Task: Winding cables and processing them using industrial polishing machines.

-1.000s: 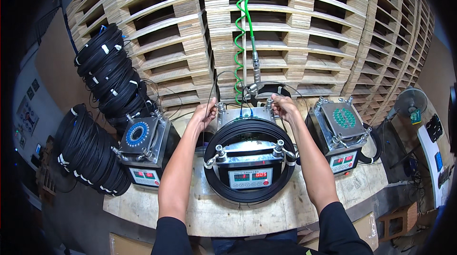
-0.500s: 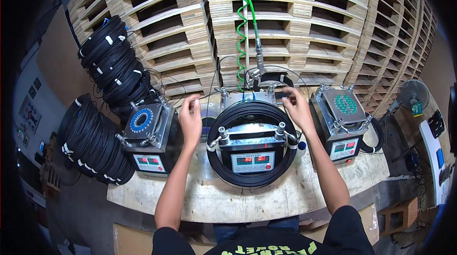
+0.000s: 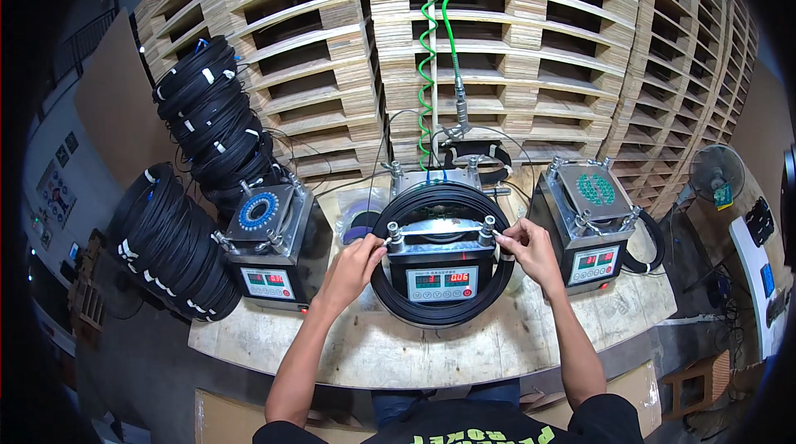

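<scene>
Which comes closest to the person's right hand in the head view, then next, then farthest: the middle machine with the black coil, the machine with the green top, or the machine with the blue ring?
From the right hand:
1. Middle machine, touched, just to its left.
2. Green-topped machine, to its right.
3. Blue-ringed machine, far left, beyond the left hand.

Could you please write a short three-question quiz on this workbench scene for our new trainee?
1. True or false: both hands are at the middle machine.
2. What lies looped around the middle machine? A) a green hose B) a black cable coil C) a white rope
3. What hangs above the bench, against the pallets?

Key:
1. True: the left hand and the right hand each pinch by a front corner post.
2. B.
3. A green spiral hose.
</scene>
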`<state>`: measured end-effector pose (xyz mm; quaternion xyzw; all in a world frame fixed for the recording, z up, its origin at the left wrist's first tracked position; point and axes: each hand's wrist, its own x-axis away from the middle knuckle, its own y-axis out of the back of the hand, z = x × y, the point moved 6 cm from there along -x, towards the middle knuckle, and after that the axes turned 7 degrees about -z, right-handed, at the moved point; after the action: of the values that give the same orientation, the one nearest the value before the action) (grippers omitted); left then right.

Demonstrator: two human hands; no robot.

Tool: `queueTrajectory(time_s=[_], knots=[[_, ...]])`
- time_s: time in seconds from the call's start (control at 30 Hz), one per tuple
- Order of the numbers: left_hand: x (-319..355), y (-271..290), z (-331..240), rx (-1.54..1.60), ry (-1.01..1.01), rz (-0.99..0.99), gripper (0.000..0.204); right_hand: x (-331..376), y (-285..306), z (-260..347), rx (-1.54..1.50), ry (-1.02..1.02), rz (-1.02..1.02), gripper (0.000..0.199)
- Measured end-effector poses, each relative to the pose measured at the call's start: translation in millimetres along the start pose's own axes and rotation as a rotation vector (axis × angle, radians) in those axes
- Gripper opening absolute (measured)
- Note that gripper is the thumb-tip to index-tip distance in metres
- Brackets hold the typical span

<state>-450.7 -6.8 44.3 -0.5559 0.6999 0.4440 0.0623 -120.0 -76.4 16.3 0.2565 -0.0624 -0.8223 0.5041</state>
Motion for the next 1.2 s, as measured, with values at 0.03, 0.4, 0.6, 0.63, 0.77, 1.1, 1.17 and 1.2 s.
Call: queueTrajectory(time_s=[0.03, 0.4, 0.6, 0.63, 0.77, 1.1, 1.17, 1.2], knots=[[-4, 2, -9, -0.144, -0.052, 0.042, 0.013, -2, 1, 3, 0.038, -0.012, 0.041, 0.024], [-131, -59, 68, -0.129, 0.231, -0.025, 0.037, -146, -78, -11, 0.232, 0.112, 0.070, 0.042], [-140, -97, 84, -0.033, 0.480, 0.024, 0.059, -163, -93, -47, 0.319, -0.076, -0.152, 0.052], [-135, -97, 104, 0.007, 0.546, 0.018, 0.063, -160, -101, -47, 0.292, -0.126, -0.081, 0.050], [-132, -104, 80, 0.195, 0.646, 0.079, 0.068, -155, -88, -58, 0.222, -0.213, -0.085, 0.039], [-142, -106, 95, -0.111, 0.545, 0.087, 0.070, -131, -80, -12, 0.394, -0.261, -0.137, 0.044], [-139, -108, 85, -0.069, 0.554, 0.065, 0.070, -133, -74, -19, 0.416, -0.273, -0.158, 0.045], [-139, -108, 81, -0.024, 0.573, 0.039, 0.070, -133, -71, -23, 0.442, -0.282, -0.169, 0.045]])
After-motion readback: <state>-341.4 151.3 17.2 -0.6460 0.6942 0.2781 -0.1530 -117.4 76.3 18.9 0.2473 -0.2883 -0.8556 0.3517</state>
